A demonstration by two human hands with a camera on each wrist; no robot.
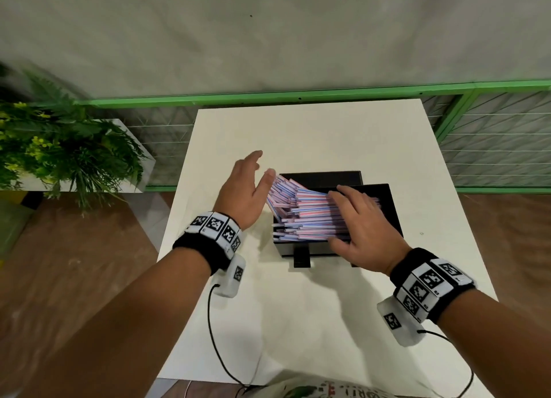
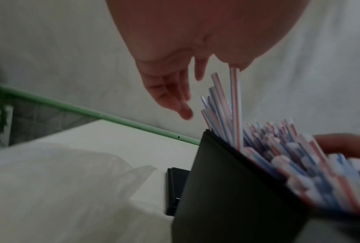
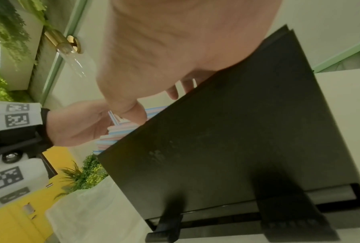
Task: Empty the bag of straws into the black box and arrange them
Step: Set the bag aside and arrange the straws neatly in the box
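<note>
A black box (image 1: 392,209) stands mid-table, heaped with red, white and blue striped straws (image 1: 304,215) lying lengthwise; some at the left end slant up over the rim. My left hand (image 1: 253,177) is beside that end with fingers straight, its thumb touching the raised straw tips (image 2: 234,85). My right hand (image 1: 354,218) lies flat on top of the pile, fingers spread. The left wrist view shows the box wall (image 2: 227,180) and a clear plastic bag (image 2: 71,172) lying on the table left of it. In the right wrist view the box front (image 3: 237,131) hides most of the straws.
A flat black lid (image 1: 322,175) lies just behind the box. The white table (image 1: 298,323) ends close on both sides. A green plant (image 1: 59,150) stands at the left, and a green railing (image 1: 298,95) runs behind the table.
</note>
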